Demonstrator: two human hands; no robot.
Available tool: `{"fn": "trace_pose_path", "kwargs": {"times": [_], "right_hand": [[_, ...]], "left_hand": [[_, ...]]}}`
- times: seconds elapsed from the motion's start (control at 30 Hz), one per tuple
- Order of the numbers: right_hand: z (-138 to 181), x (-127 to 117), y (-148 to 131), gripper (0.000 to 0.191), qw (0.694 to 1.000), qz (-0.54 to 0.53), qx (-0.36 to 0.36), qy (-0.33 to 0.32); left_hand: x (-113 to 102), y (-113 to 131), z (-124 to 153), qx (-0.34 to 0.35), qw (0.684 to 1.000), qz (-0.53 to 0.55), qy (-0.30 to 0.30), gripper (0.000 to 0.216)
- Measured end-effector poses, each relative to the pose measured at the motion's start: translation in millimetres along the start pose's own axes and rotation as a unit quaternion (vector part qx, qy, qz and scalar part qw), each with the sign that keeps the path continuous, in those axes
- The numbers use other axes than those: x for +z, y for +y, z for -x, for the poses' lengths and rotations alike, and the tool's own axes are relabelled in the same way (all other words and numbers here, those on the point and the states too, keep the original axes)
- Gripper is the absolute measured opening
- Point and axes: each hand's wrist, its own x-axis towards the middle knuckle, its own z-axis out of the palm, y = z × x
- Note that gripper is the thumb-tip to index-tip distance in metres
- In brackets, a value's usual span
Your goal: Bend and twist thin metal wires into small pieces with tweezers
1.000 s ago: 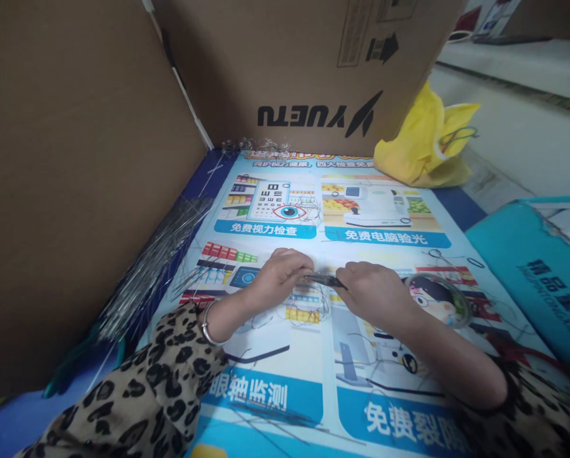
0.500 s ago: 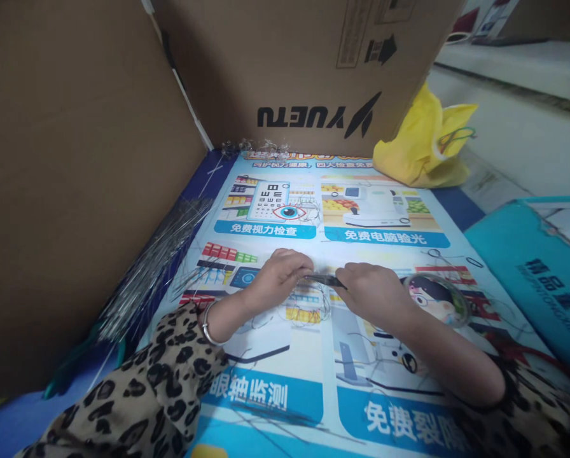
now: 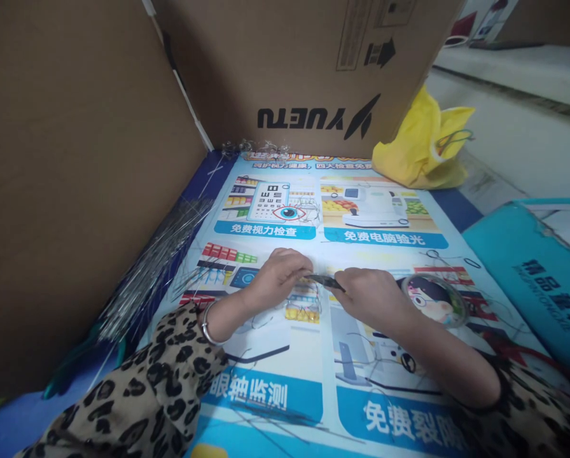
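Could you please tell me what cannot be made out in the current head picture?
1. Head view: the rear end of the dark, slim metal tool, hidden inside the right hand.
2. Head view: whatever the left hand may pinch, too small and covered by its own grip.
3. Head view: anything inside the crumpled yellow bag, hidden by its sides.
4. Head view: the rest of the turquoise printed box, cut off by the right edge.

1. Dim o/all; tall brown cardboard panel [image 3: 75, 159] at L v. dark.
2. Blue-and-white printed poster sheet [image 3: 306, 346] brighter.
3. Bundled thin silver wires [image 3: 146, 280] glint; slim dark mid-frame tool [image 3: 327, 280] lacks crisp detail.
4. Wide-angle stretch nr edges; leopard-print fabric sleeve [image 3: 537, 407], btm R, shadowy.
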Motion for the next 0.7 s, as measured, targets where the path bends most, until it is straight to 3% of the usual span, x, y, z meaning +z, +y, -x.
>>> {"fn": "trace_pose_path", "kwargs": {"times": [0.23, 0.4, 0.7], "right_hand": [[0.2, -1.4, -0.9, 0.03, 1.0, -0.019, 0.007, -0.016], [1.1, 0.3, 1.8, 0.021, 1.0, -0.004, -0.004, 0.027], [4.8, 1.0, 6.2, 0.015, 0.995, 0.028, -0.037, 0.083]], "left_hand": [[-0.2, 0.1, -0.9, -0.015, 1.0, 0.009, -0.005, 0.014], [-1.8, 4.3, -3.0, -0.035, 0.999, 0.026, -0.009, 0.015], [-0.6, -0.2, -2.9, 0.002, 0.999, 0.043, 0.018, 0.012]]}}
